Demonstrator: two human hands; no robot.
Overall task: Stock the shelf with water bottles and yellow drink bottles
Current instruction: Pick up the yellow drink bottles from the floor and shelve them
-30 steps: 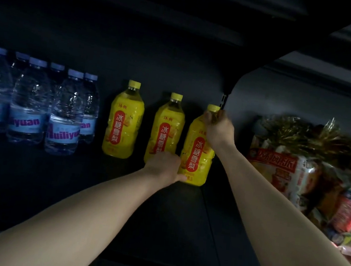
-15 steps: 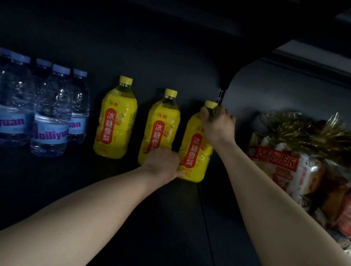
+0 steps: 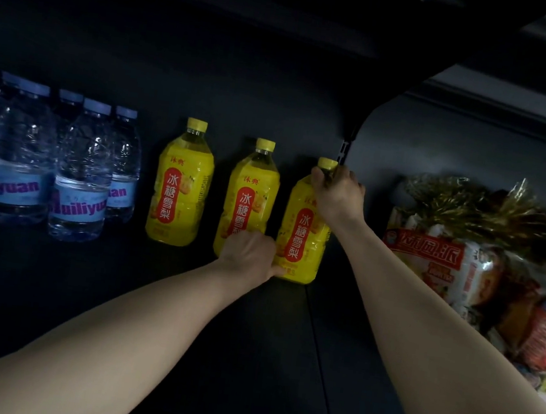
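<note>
The right hand (image 3: pixel 336 194) grips the third yellow drink bottle (image 3: pixel 300 241) by its neck; the left hand (image 3: pixel 250 255) holds its base. Set it flat, level with the others.

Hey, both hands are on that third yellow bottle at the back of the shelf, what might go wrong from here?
The right hand grips only the neck, so the third yellow bottle may tip as it is released. The left hand sits tight against the middle yellow bottle and might knock it when it pulls back. The snack bags piled close on the right could be bumped by the right arm.
</note>
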